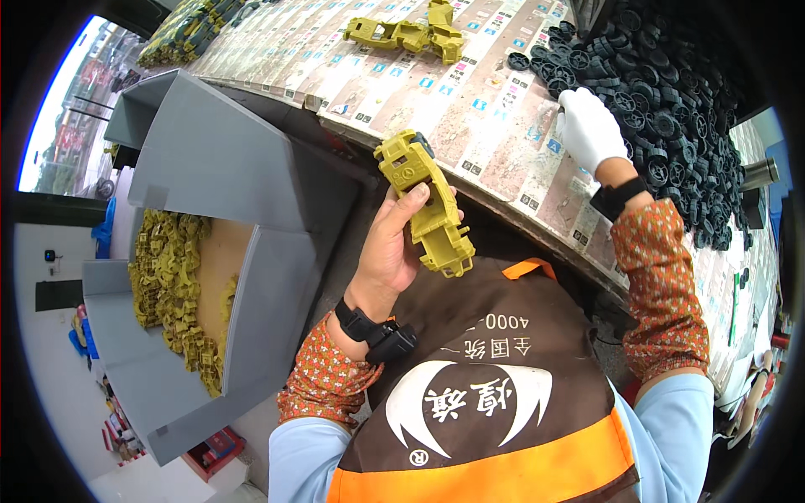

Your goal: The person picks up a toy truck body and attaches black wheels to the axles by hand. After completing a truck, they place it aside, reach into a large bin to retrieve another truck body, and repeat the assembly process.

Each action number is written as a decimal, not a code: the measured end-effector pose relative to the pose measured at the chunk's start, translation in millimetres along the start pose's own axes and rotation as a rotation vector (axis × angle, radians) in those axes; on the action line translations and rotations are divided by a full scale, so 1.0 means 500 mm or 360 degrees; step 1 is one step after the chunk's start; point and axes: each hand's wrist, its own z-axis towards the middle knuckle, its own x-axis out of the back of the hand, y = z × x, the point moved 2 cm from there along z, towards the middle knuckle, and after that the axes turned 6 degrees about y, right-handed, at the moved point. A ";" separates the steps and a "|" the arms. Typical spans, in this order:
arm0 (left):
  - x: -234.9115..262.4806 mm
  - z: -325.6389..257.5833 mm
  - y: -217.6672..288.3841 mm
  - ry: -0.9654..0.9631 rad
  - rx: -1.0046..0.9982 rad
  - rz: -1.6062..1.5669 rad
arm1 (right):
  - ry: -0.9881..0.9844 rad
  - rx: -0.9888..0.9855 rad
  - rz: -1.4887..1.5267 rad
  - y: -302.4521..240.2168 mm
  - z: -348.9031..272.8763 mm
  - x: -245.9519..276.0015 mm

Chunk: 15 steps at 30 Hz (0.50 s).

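Observation:
My bare left hand [398,230] is wrapped round a mustard-yellow plastic toy car chassis [423,205], thumb across its middle. It is held tilted in front of the table edge, and a dark wheel [423,144] shows at its upper end. My right hand [589,130], in a white glove, is at the left edge of a large heap of black toy wheels [662,126]. Its fingers are curled together beside a wheel [560,84]; what they hold, if anything, is hidden.
More yellow chassis [411,35] lie on the paper-covered table [495,126], with a stack of them [189,38] at the far left. A grey bin [218,151] left of me holds many yellow parts [172,285]. A metal cylinder [760,173] is by the heap's right side.

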 end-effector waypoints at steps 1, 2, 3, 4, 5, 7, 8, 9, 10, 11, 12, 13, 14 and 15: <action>0.003 0.001 0.000 -0.0021 -0.0015 -0.0002 | -0.0001 0.0011 0.0008 -0.015 -0.004 0.009; 0.005 0.001 0.001 0.0021 -0.0015 0.0002 | -0.0068 -0.0136 0.0311 -0.026 -0.012 0.018; 0.008 0.001 0.001 0.0032 -0.0015 -0.0001 | -0.0141 -0.0285 0.0613 -0.033 -0.025 0.023; 0.012 0.004 0.001 0.0048 -0.0022 0.0018 | -0.0320 -0.0252 0.0780 -0.030 -0.038 0.019; 0.015 0.006 0.000 0.0065 -0.0027 0.0039 | -0.0430 -0.0130 0.0883 -0.039 -0.051 0.020; 0.007 0.010 0.002 0.0086 -0.0011 0.0027 | -0.0305 -0.0178 0.0733 -0.060 -0.079 0.032; 0.003 0.011 0.002 0.0108 -0.0007 0.0014 | -0.0310 -0.0188 0.0733 -0.064 -0.087 0.032; 0.000 0.014 0.000 0.0106 0.0004 0.0018 | -0.0077 -0.0028 0.0666 -0.068 -0.092 0.039; -0.003 0.017 -0.001 0.0102 -0.0005 -0.0010 | 0.0155 0.0134 0.0595 -0.074 -0.098 0.048; -0.004 0.019 -0.001 0.0097 -0.0015 -0.0039 | 0.0154 0.0125 0.0595 -0.079 -0.107 0.057; -0.006 0.023 -0.001 0.0094 -0.0009 -0.0033 | 0.0015 0.0152 0.0561 -0.086 -0.118 0.068; -0.007 0.025 0.000 0.0101 -0.0017 -0.0058 | -0.0122 0.0179 0.0527 -0.091 -0.126 0.074; -0.008 0.027 0.001 0.0108 -0.0026 -0.0084 | -0.0146 0.0176 0.0486 -0.094 -0.132 0.068; -0.009 0.028 0.002 0.0101 -0.0024 -0.0077 | -0.0140 0.0168 0.0485 -0.096 -0.131 0.073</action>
